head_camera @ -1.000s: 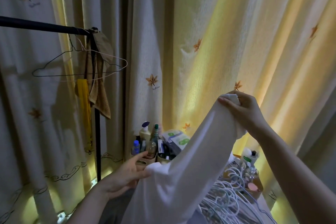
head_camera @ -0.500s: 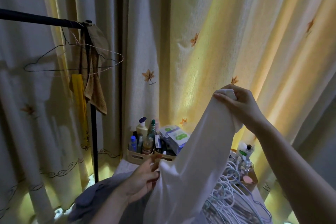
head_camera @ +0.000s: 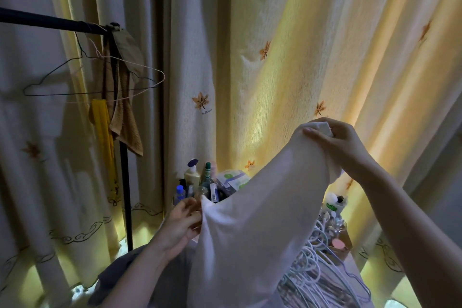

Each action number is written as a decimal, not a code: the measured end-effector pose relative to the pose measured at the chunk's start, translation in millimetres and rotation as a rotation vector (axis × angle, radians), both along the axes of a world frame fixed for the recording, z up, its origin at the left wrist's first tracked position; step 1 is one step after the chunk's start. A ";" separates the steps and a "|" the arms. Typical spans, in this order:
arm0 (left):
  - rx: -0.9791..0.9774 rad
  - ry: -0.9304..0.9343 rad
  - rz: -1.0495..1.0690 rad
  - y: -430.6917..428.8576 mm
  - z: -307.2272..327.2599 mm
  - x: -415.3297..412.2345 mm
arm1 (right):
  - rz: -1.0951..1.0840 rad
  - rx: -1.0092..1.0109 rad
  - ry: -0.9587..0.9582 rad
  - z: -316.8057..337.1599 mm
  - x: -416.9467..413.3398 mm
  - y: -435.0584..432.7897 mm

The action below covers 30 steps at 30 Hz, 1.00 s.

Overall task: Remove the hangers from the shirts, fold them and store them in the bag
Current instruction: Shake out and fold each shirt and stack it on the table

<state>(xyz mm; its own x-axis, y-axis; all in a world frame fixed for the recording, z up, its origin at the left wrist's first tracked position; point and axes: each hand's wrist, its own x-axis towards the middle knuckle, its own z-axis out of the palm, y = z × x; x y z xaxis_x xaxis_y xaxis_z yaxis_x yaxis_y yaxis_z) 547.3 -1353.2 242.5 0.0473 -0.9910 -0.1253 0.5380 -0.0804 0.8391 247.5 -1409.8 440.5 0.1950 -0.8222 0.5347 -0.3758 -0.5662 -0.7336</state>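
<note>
There is little here that can be read. On the pale curtain a line of small dark script sits under an embroidered brown leaf, too small to make out. The bottles crowded at the foot of the curtain carry labels, and the boxes beside them have green and purple print, but none of it is legible. A white tub further right shows a green label, also unreadable.

The right hand is raised and clamped on the top corner of a white shirt, thumb pressed across the cloth and fingers curled round behind it. The left hand is lower, its fingers bent and pinching the shirt's other corner just in front of the bottles. Between the two hands the shirt stretches in a slope and hangs down toward the bottom of the view, off any hanger.

Behind the shirt on the right lies a heap of white hangers. A grey garment lies under the left forearm. On the left a dark rail carries two bare wire hangers, a brown cloth and a yellow cloth.
</note>
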 end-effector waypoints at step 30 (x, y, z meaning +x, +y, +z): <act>-0.324 -1.218 0.193 -52.8 56.9 48.5 | -0.073 -0.201 0.361 23.6 33.6 -64.1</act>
<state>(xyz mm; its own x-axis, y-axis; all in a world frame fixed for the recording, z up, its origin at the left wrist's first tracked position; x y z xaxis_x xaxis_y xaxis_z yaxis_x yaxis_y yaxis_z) 595.8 -1406.0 299.5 0.1070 -0.9321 0.3460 -0.6102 0.2132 0.7630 281.1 -1473.9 464.2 0.3440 -0.7272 0.5941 -0.6329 -0.6469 -0.4253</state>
